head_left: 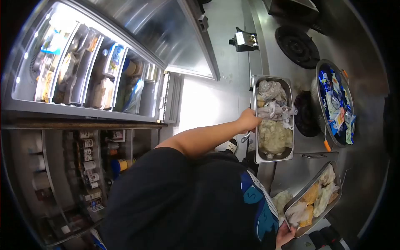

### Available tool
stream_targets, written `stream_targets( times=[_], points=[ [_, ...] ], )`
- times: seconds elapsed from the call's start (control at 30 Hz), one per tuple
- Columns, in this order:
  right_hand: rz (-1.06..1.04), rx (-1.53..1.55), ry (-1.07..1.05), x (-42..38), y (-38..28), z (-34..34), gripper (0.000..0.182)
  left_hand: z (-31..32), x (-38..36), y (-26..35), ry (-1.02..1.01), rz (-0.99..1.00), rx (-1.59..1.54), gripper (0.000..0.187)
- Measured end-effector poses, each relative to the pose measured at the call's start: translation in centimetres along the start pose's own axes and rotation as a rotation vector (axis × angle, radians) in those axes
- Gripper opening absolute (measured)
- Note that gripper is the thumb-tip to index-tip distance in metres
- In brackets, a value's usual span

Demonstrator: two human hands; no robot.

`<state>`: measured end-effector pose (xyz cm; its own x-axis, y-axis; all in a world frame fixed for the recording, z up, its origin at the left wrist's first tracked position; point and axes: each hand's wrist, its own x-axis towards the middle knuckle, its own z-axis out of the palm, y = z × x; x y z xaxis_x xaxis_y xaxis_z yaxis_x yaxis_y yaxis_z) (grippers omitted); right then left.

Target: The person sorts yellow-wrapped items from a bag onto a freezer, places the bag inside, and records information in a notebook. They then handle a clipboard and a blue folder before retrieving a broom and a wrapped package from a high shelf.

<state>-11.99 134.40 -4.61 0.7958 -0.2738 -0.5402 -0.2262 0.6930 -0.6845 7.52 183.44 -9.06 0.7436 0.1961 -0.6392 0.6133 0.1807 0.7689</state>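
My left hand (250, 121) is closed on the near rim of a deep rectangular steel pan (291, 143) at the counter's edge. Crumpled clear plastic bags fill the pan; the larger one (275, 137) holds something pale yellow. Low at the right, my right hand (285, 234) grips the end of a metal tray (339, 183), its fingers partly hidden by the tray and my shirt. Inside the tray lie plastic bags with yellow-orange (310, 194) and whitish contents. Another pale bag (283, 201) shows beside the tray.
A wide metal bowl (318, 104) with orange handles holds several blue packets behind the pan. Black stove burners (297, 46) lie alongside. The fridge door (171, 33) stands open, its lit shelves packed. Below the fridge, a rack (46, 166) carries bottles. A shoe (231, 145) shows on the floor.
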Motion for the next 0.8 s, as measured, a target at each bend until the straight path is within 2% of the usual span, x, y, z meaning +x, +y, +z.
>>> stream_targets(
  times=[0.1, 0.17, 0.2, 0.37, 0.4, 0.43, 0.5, 0.53, 0.6, 0.63, 0.67, 0.77, 0.8],
  points=[
    [0.103, -0.106, 0.150, -1.7, -1.1, -2.4, 0.059, -3.2, -0.3, -2.7, -0.016, 0.024, -0.050, 0.019],
    [0.148, -0.181, 0.171, -3.5, -1.0, 0.6, 0.047, -5.1, -1.0, -4.3, -0.037, 0.018, -0.186, 0.017],
    [0.171, -0.225, 0.162, -5.0, -0.5, 2.9, 0.042, -6.6, -1.6, -4.9, -0.024, -0.001, -0.158, 0.017],
    [0.298, -0.356, 0.052, -11.9, 2.9, 14.5, 0.019, -14.7, -5.6, -7.5, 0.069, -0.022, -0.422, 0.018],
    [0.191, -0.630, 0.122, -12.2, 4.3, 16.7, 0.027, -16.4, -5.4, -9.2, 0.102, -0.025, -0.445, 0.019],
    [0.289, -0.566, 0.078, -10.9, 4.6, 15.7, 0.031, -18.1, -5.2, -11.0, 0.136, -0.032, -0.467, 0.019],
    [0.483, -0.421, -0.007, -7.1, 5.6, 12.6, 0.055, -21.7, -5.1, -14.2, 0.240, -0.059, -0.489, 0.018],
    [0.375, -0.505, -0.029, -6.6, 7.3, 14.1, 0.052, -23.7, -5.5, -14.7, 0.290, -0.068, -0.494, 0.018],
    [0.445, -0.629, -0.051, -5.6, 9.5, 17.5, 0.051, -28.0, -6.3, -14.7, 0.368, -0.210, -0.193, 0.017],
    [0.469, -0.695, -0.055, -5.9, 10.8, 20.0, 0.051, -29.3, -4.5, -19.1, 0.432, -0.080, -0.444, 0.016],
    [0.420, -0.674, -0.010, -5.4, 13.9, 22.4, 0.035, -31.3, -2.7, -23.6, 0.489, -0.110, -0.476, 0.016],
    [0.610, -0.796, -0.123, 0.3, 17.5, 22.0, 0.029, -36.2, -0.9, -28.0, 0.655, -0.107, -0.706, 0.016],
    [0.640, -0.816, -0.125, 0.2, 20.3, 25.4, 0.020, -38.2, 0.1, -30.5, 0.714, -0.125, -0.670, 0.016]
  ],
)
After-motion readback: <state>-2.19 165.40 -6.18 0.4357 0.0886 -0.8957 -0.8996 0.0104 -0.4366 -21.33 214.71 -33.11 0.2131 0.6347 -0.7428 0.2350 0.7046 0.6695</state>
